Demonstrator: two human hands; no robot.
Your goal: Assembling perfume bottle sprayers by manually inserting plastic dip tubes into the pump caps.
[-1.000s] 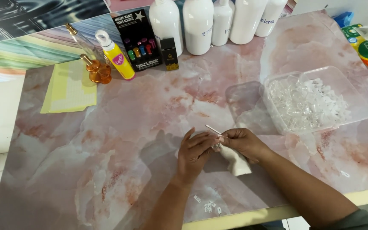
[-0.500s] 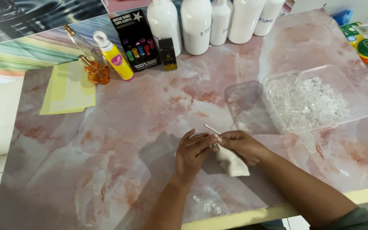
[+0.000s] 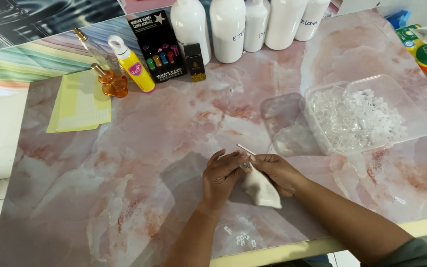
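**Inspector:** State the position of both hands.

**Observer:** Both meet near the front middle of the pink marbled surface (image 3: 139, 163). The left hand (image 3: 221, 177) and the right hand (image 3: 277, 170) are touching, fingertips together.

**Inspector:** What do they hold?

**Observer:** Between the fingertips sits a small clear part with a thin white tube (image 3: 246, 149) that sticks up and away to the left. The left hand pinches it, thumb and forefinger closed, the other fingers spread loosely. The right hand is closed on the same part and also holds a pale cloth (image 3: 262, 190) that hangs below it onto the surface. The part itself is too small to identify further.

**Inspector:** Surroundings on the right?

**Observer:** A clear plastic tray (image 3: 413, 106) filled with small clear and white pieces stands behind and right of the hands, apart from them. Its clear lid (image 3: 282, 116) lies just beside it on the left.

**Inspector:** Far edge?

**Observer:** A row of white bottles (image 3: 228, 29), a black box (image 3: 156, 47) showing coloured vials, a small black bottle (image 3: 194, 62), a yellow spray bottle (image 3: 132, 66) and an amber glass bottle (image 3: 109, 81). A yellow sheet (image 3: 80, 104) lies at the left.

**Inspector:** Near edge?

**Observer:** A few small white scraps (image 3: 240, 238) lie between the forearms.
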